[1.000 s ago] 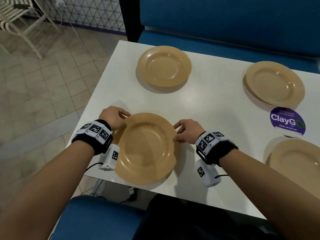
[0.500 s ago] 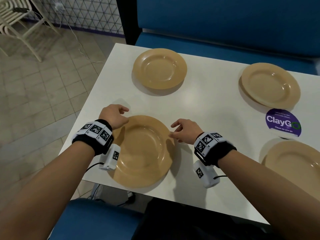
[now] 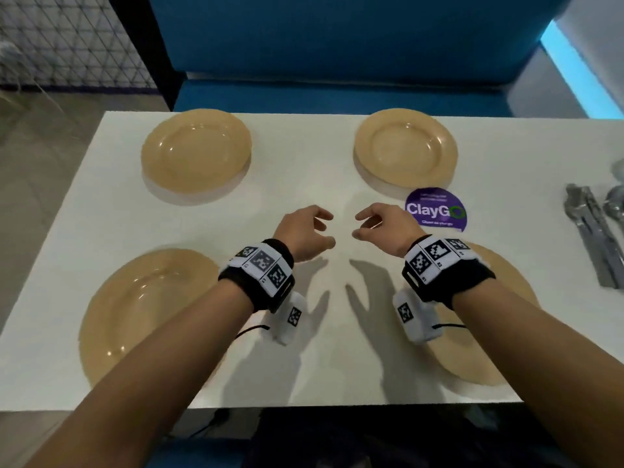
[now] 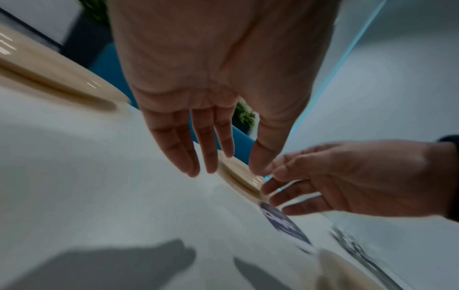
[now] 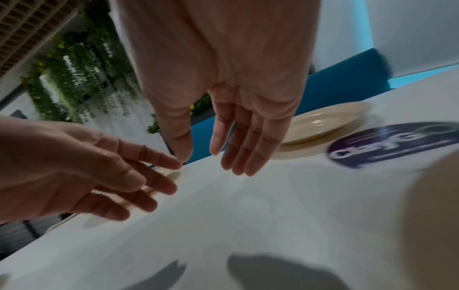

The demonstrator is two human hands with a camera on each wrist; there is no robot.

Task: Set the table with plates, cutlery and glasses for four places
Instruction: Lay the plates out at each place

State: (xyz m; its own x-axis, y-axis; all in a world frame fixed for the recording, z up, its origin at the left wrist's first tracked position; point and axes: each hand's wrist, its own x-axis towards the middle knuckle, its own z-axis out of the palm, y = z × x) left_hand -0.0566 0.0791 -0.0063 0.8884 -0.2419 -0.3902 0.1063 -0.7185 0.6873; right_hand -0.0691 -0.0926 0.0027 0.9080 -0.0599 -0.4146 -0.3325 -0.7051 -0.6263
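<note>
Several tan plates lie on the white table point(image 3: 304, 184): one far left point(image 3: 196, 153), one far right point(image 3: 405, 148), one near left point(image 3: 141, 312) and one near right point(image 3: 499, 336), partly under my right forearm. Metal cutlery point(image 3: 594, 231) lies in a bundle at the table's right edge. My left hand point(image 3: 304, 233) and right hand point(image 3: 381, 228) hover side by side above the middle of the table, fingers relaxed and empty. The left wrist view shows my left hand point(image 4: 218, 157) with loose straight fingers; the right wrist view shows my right hand point(image 5: 223, 149) the same.
A purple round ClayGo sticker point(image 3: 435, 211) is stuck on the table beside the far right plate. A blue bench point(image 3: 337, 92) runs along the far side. Tiled floor point(image 3: 40, 170) lies to the left of the table.
Both hands have let go of the near left plate and moved right and up to the middle of the table. My head has turned right, bringing the cutlery into view.
</note>
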